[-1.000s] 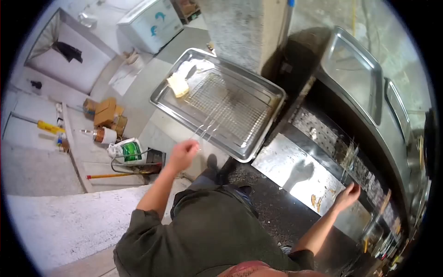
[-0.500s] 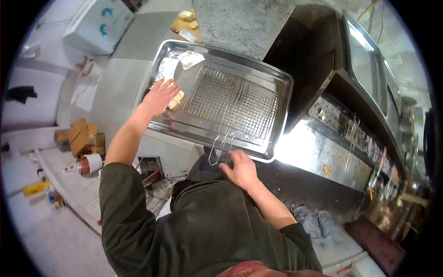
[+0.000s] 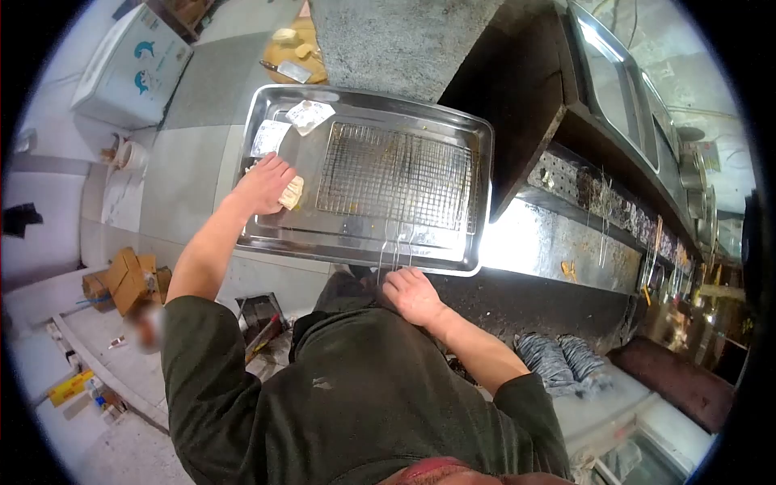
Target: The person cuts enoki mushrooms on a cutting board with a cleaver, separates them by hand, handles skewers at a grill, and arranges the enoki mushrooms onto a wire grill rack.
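A large metal tray (image 3: 356, 251) lies before me with a wire grill basket (image 3: 396, 174) flat in it. The basket's wire handle (image 3: 395, 242) runs over the tray's near rim towards my body. My right hand (image 3: 414, 296) is closed around the handle's end, its fingertips partly hidden. At the tray's left side, my left hand (image 3: 267, 183) curls over a pale, ridged piece of food (image 3: 293, 192), mostly covered by the fingers. Just beyond that hand lie two white printed packets (image 3: 270, 137).
Beyond the tray, a round wooden board (image 3: 305, 36) carries a cleaver (image 3: 292, 71) and pale food pieces. A dark metal hood (image 3: 525, 121) stands to the right, above a shiny metal ledge (image 3: 533, 250). Cardboard boxes (image 3: 128, 275) sit at the left.
My right hand has gone from loosely spread fingers beside the basket handle to closing around it. My left hand stays over the pale food, its fingers more curled. The view has shifted slightly.
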Motion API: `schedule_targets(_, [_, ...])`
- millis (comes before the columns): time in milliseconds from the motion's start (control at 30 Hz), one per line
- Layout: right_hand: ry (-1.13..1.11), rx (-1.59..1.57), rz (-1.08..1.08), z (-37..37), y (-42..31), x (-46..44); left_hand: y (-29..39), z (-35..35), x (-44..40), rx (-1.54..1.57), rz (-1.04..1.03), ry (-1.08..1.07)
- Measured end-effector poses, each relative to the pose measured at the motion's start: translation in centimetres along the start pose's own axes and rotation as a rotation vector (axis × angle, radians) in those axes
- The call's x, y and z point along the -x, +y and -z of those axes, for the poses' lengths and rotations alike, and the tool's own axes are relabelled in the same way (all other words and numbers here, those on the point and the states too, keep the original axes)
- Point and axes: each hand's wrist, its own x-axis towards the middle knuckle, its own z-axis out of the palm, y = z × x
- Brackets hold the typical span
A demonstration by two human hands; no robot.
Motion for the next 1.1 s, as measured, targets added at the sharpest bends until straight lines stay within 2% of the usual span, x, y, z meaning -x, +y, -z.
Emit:
schedule_targets(100, [0.018,-0.045,0.038,-0.4,0.2,1.0,0.3,0.1,0.6,0.108,0.058,0.113])
schedule_targets(133, [-0.002,-0.021,0.016,0.1,0.1,0.8,0.4,0.1,0.8,0.218,0.091,0.219])
schedule_targets(233, [0.089,0.005,0.014,-0.2,0.1,0.1,0.3,0.7,0.8,0.311,0.151,0.320])
schedule_targets(267, [0.079,-0.002,0.008,-0.2,0.0,0.2,0.2,0.6,0.7,0.328,0.226,0.263])
schedule_targets(367, [0.075,0.006,0.022,-0.1,0.1,-0.2,1.0,2.1,0.3,0.654,0.489,0.262])
schedule_targets(400, [0.082,0.023,0.026,-0.1,-0.1,-0.1,0.7,2.5,0.4,1.035,0.492,0.242])
schedule_targets(500, [0.138,0.039,0.031,0.4,-0.2,-0.1,-1.1,-1.3,0.0,1.701,0.522,0.465])
schedule_targets(533, [0.172,0.012,0.031,0.6,-0.4,-0.1,-0.6,-1.1,0.0,1.924,0.386,0.554])
schedule_targets(633, [0.203,-0.016,0.040,1.5,-0.7,-0.3,-1.0,-1.5,-0.6,2.380,0.247,0.567])
schedule_targets(667, [0.218,-0.015,0.045,1.7,-0.7,-0.3,-0.8,-1.7,-1.2,2.408,0.455,0.677])
schedule_targets(767, [0.228,-0.023,0.043,2.4,-0.9,-0.6,-1.7,-2.4,-0.6,2.601,0.438,0.653])
schedule_targets(900, [0.217,-0.032,0.057,2.8,-0.8,-1.0,-3.0,-2.2,-0.4,2.475,0.627,0.513])
schedule_targets(1033, [0.232,-0.053,0.044,3.2,-1.0,-1.4,-4.2,-2.0,-0.2,2.577,0.490,0.350])
schedule_targets(1067, [0.231,-0.068,0.051,3.4,-0.9,-1.5,-4.5,-2.0,-0.3,2.591,0.394,0.330])
schedule_targets(1100, [0.228,-0.082,0.053,3.9,-0.7,-1.5,-4.4,-1.6,-0.2,2.602,0.429,0.342])
